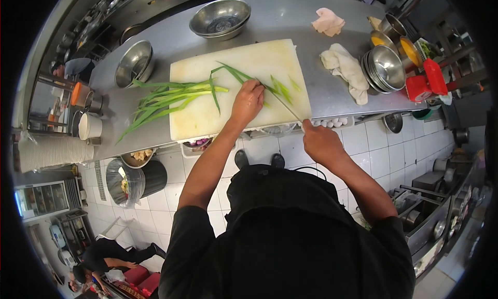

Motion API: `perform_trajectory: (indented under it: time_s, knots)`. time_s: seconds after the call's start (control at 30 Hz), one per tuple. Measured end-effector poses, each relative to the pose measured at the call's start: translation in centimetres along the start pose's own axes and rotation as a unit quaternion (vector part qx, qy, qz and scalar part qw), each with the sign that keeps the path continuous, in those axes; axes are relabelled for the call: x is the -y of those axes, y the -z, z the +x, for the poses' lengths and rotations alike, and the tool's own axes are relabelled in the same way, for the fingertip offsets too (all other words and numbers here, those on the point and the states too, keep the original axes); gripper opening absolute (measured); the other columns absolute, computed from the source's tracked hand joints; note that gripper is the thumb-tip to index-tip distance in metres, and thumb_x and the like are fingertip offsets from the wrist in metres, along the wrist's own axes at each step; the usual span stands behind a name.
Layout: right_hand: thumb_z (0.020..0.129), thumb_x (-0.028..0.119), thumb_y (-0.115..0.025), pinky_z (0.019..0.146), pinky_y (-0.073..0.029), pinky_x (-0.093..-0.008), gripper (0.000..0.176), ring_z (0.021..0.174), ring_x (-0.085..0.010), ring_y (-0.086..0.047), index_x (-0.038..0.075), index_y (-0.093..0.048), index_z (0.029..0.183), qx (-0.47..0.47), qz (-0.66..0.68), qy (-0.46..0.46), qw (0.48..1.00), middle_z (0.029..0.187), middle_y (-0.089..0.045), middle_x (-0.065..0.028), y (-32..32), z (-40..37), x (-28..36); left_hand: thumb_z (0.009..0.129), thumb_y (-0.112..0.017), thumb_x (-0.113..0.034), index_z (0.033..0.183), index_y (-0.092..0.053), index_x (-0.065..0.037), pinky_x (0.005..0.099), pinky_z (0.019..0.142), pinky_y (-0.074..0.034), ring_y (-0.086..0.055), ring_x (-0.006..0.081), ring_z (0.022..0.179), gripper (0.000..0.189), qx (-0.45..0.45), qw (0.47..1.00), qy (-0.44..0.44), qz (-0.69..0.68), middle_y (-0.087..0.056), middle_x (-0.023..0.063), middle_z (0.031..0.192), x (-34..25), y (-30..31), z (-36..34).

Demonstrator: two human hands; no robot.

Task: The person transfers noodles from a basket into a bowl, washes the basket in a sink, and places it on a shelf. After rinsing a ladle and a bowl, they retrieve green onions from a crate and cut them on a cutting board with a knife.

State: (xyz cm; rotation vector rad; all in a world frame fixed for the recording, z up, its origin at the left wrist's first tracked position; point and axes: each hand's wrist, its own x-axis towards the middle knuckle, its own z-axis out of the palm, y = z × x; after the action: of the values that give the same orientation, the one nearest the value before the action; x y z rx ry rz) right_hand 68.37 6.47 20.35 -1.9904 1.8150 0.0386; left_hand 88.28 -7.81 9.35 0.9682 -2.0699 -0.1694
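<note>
My left hand [248, 103] is closed on a green onion stalk [231, 71] that lies across the white cutting board [194, 123]. In my right hand [320, 143] is the handle of a knife [287, 106], whose blade reaches over the board to just beside my left fingertips. Cut green pieces [281, 88] lie to the right of the blade. A bunch of long green onions [176, 96] rests on the board's left part, its leaf ends hanging over onto the metal table.
Metal bowls [220, 19] stand behind the board and at its left. Cloths [345, 71], stacked bowls [386, 70] and a red scale [426, 82] are at the right of the metal table [280, 16]. A lined bin [124, 182] stands below left; a person [111, 257] is at lower left.
</note>
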Motion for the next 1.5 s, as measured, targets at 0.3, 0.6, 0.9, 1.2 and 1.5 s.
perform_trajectory:
  time_s: [0.3,0.6,0.9,1.2,1.5]
  knots:
    - [0.085,0.010,-0.048,0.068,-0.049,-0.0559,0.023,0.074,-0.0460,-0.062,-0.001,-0.047,0.105,0.070,-0.028,-0.037,0.996,0.075,-0.064,-0.0262,2.4,-4.2,-1.6,0.072,-0.062,0.001,0.087,-0.066,0.000,0.0390,0.079,-0.050,-0.057,0.0297,0.088,0.015,0.018,0.999,0.030,0.035,-0.058,0.0121,0.090,1.7,0.5,0.4]
    - [0.089,0.015,-0.047,0.068,-0.047,-0.0550,0.023,0.073,-0.0448,-0.061,-0.002,-0.050,0.104,-0.015,0.054,-0.027,0.998,0.074,-0.063,-0.0256,1.4,-2.4,-1.5,0.073,-0.062,0.003,0.088,-0.065,0.002,0.0390,0.079,-0.050,-0.057,0.0315,0.088,0.016,0.043,0.998,-0.003,-0.047,-0.057,0.0136,0.093,-3.1,0.6,-1.0]
    - [0.090,0.018,-0.046,0.072,-0.046,-0.0554,0.030,0.077,-0.0454,-0.061,0.000,-0.048,0.115,-0.007,0.063,0.001,0.998,0.078,-0.064,-0.0251,-0.5,-0.9,-0.2,0.074,-0.063,0.005,0.090,-0.066,0.002,0.0383,0.078,-0.051,-0.059,0.0318,0.089,0.016,0.003,1.000,0.015,-0.016,-0.060,0.0136,0.097,-1.5,0.8,-0.4]
    - [0.085,0.011,-0.049,0.069,-0.050,-0.0515,0.025,0.077,-0.0415,-0.064,-0.004,-0.051,0.105,0.006,0.028,-0.003,1.000,0.075,-0.064,-0.0249,0.1,-0.8,0.3,0.072,-0.062,0.004,0.085,-0.065,0.002,0.0381,0.077,-0.051,-0.057,0.0306,0.089,0.014,-0.007,1.000,0.004,-0.016,-0.058,0.0128,0.092,-1.3,0.2,-0.9]
    - [0.086,0.012,-0.048,0.072,-0.047,-0.0564,0.023,0.075,-0.0462,-0.061,-0.002,-0.049,0.104,0.093,-0.023,-0.038,0.995,0.075,-0.063,-0.0265,3.0,-5.1,-1.2,0.071,-0.061,0.004,0.087,-0.065,0.002,0.0374,0.077,-0.051,-0.058,0.0293,0.089,0.017,-0.004,1.000,0.024,0.005,-0.058,0.0120,0.091,-0.9,0.4,-0.7]
